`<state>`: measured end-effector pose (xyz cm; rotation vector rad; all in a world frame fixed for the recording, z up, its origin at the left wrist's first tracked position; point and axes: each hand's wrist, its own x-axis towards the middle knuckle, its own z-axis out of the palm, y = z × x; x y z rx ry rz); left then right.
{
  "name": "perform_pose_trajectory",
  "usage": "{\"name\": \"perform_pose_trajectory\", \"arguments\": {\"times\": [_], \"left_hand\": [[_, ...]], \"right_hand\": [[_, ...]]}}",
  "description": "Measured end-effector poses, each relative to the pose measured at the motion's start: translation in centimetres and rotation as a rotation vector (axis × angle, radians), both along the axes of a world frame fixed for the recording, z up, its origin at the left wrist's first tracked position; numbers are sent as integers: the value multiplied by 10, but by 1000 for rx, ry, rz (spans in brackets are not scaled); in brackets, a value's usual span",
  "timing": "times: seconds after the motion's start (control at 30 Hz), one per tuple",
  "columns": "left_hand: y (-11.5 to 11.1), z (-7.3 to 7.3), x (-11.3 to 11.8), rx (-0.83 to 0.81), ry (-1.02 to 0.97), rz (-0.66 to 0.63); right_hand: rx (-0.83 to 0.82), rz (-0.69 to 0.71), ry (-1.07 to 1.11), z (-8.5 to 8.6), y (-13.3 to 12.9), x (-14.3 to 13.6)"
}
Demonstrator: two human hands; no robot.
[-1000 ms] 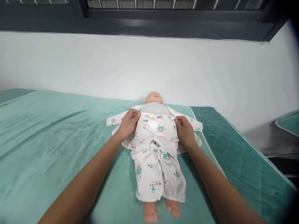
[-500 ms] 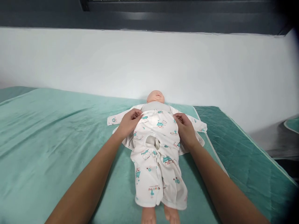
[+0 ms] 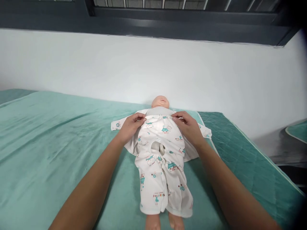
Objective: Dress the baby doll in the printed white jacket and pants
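A baby doll (image 3: 160, 101) lies on its back, head toward the wall and feet toward me. White printed baby pants (image 3: 165, 137) cover its legs and reach up over the belly, with an opening at the crotch. My left hand (image 3: 131, 126) pinches the left end of the waistband. On the other side, my right hand (image 3: 188, 126) grips the waistband near its top right, fingers closed. Beneath the doll a white printed baby shirt (image 3: 130, 145) is spread open, its sleeves stretched out to both sides. The doll's grey-white upper chest shows above the waistband.
A light green sheet (image 3: 59, 143) covers the surface under the doll. To the right lies a darker green quilted mat (image 3: 244, 153). Behind the doll rises a white wall (image 3: 144, 67), with a dark frame (image 3: 168, 27) and bars above it.
My right hand has moved inward and slightly up along the waistband, from its right side toward the middle. The left hand stays nearly in place. The camera view has tilted slightly upward.
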<state>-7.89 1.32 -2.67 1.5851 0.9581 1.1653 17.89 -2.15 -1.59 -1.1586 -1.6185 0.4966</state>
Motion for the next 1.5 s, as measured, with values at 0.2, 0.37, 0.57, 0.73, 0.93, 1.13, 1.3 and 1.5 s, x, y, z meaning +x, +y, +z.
{"name": "perform_pose_trajectory", "arguments": {"times": [0.2,0.37,0.57,0.73,0.93,1.13,1.3,1.5], "left_hand": [[1,-1,5,-8,-41,-12],[5,-2,7,-24,18,-2],[16,1,8,-216,-54,-125],[21,3,6,-447,-229,-174],[24,2,1,-591,-403,-212],[27,1,-7,-593,-541,-196],[22,-2,-1,-433,-518,-95],[18,-11,20,183,111,204]], "right_hand": [[-79,74,-295,31,22,-17],[-209,172,-250,35,31,-17],[-293,-153,116,7,55,-11],[-243,-154,160,-4,55,-16],[-76,-76,37,-9,45,-14],[-113,-16,-1,-16,49,-7],[-166,-8,66,-20,50,-9],[-215,-14,-90,-11,45,-6]]}}
